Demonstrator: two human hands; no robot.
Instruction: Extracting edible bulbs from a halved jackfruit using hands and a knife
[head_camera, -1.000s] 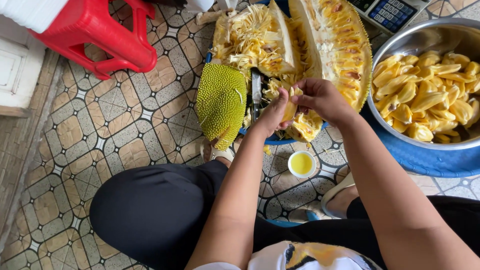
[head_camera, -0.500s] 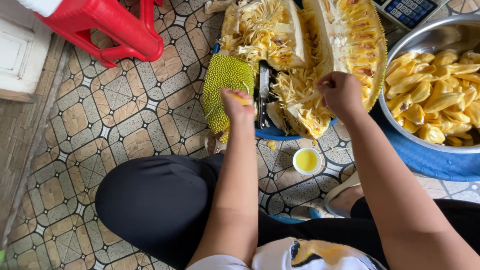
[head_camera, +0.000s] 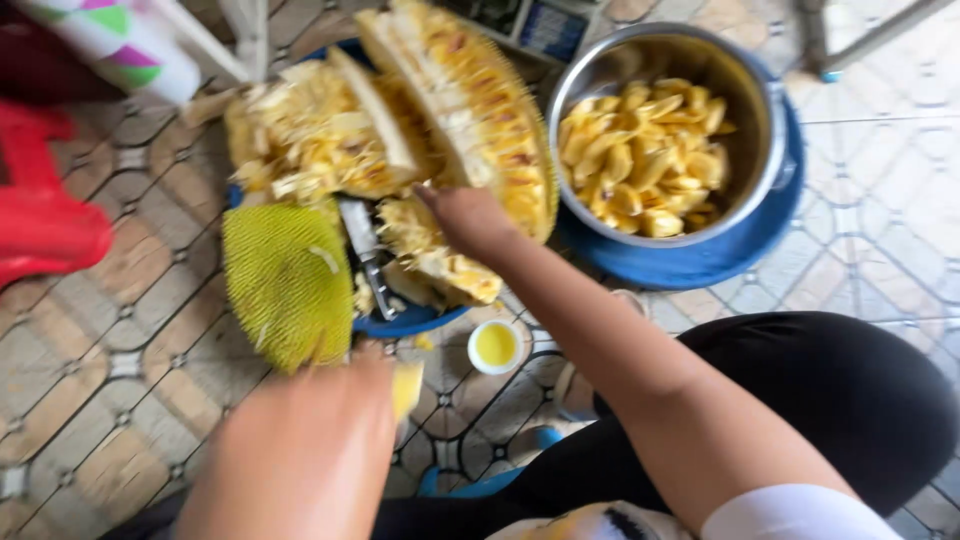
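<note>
My left hand is close to the camera, low in the view, and blurred. A small yellow jackfruit piece sticks out at its fingertips. Just beyond it lies a green spiky rind piece. My right hand reaches into the opened jackfruit. Its fingers curl into the pale fibrous flesh beside the large cut half. A knife lies on the blue tray between rind and flesh.
A metal bowl full of yellow pods stands at the right on a blue lid. A small cap of yellow liquid sits on the tiled floor. A red stool is at the left. My dark-clothed knee is at the lower right.
My left hand has pulled back from the green rind toward me, now with a yellow piece. My right hand has stayed on the fruit, shifted slightly. The view has swung to the right.
</note>
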